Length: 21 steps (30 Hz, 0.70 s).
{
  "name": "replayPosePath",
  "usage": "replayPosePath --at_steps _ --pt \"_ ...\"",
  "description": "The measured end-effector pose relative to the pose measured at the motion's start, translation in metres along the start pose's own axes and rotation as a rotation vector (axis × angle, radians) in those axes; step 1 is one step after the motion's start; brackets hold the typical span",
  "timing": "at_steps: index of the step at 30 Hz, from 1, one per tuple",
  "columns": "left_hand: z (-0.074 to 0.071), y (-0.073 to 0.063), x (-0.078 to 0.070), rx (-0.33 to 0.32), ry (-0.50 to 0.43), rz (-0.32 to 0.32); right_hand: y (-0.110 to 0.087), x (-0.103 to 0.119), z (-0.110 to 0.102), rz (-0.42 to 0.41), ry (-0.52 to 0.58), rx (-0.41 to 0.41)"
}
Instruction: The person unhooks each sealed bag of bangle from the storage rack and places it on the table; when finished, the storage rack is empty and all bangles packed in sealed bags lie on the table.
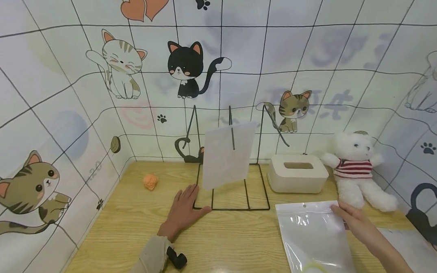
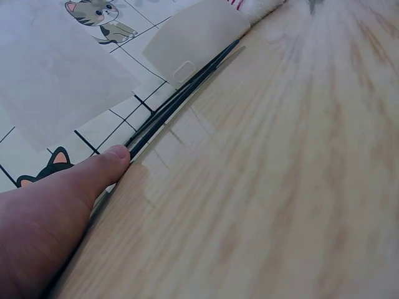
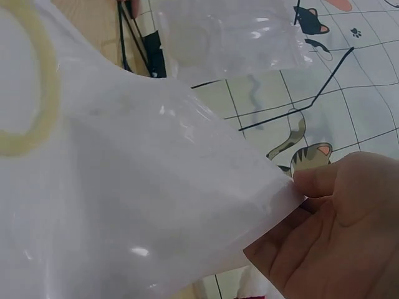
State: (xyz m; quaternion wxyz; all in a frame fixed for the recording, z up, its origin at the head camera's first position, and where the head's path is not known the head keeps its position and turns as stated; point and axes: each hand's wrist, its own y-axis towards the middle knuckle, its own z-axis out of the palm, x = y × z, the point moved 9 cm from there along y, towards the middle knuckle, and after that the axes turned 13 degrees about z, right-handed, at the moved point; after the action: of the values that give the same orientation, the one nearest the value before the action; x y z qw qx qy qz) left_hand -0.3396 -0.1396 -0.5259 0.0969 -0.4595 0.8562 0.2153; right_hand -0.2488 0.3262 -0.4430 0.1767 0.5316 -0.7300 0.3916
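My right hand [image 1: 359, 224] pinches the upper right corner of a white zip-top plastic bag [image 1: 312, 234], thumb over the edge in the right wrist view. A pale yellow ring [image 3: 45, 81] shows inside the bag's lower part. My left hand [image 1: 181, 209] rests flat with spread fingers at the left front corner of a black wire display rack [image 1: 240, 209]. Its thumb touches the base wire in the left wrist view. Another white bag [image 1: 226, 156] hangs from the rack's middle hook; the two outer hooks carry nothing.
Behind and right of the rack stands a white tissue box [image 1: 297, 180], with a white teddy bear [image 1: 355, 167] in a striped shirt beside it. An orange ball-like thing [image 1: 150, 181] lies at the left. Another white packet [image 1: 415, 250] lies at lower right. Cat-printed cloth [image 1: 236, 46] walls surround the wooden table [image 1: 223, 250].
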Motion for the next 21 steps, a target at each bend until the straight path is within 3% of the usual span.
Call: replayPosePath --at_steps 5,8,12,17,21 --pt "-0.001 0.001 0.0 -0.005 0.01 0.005 0.001 -0.007 -0.002 -0.106 -0.007 -0.092" --pt "-0.001 0.001 0.0 -0.004 0.013 0.009 0.003 -0.012 -0.002 -0.163 -0.011 -0.098" --pt "0.0 0.001 0.0 -0.003 0.0 0.011 0.01 -0.024 -0.005 -0.177 -0.034 -0.124" --pt "0.001 0.001 0.0 0.011 -0.005 0.003 0.016 -0.038 -0.006 -0.178 -0.087 -0.114" --pt "0.001 0.001 0.001 0.017 0.004 0.0 0.018 -0.042 -0.007 -0.178 -0.153 -0.023"
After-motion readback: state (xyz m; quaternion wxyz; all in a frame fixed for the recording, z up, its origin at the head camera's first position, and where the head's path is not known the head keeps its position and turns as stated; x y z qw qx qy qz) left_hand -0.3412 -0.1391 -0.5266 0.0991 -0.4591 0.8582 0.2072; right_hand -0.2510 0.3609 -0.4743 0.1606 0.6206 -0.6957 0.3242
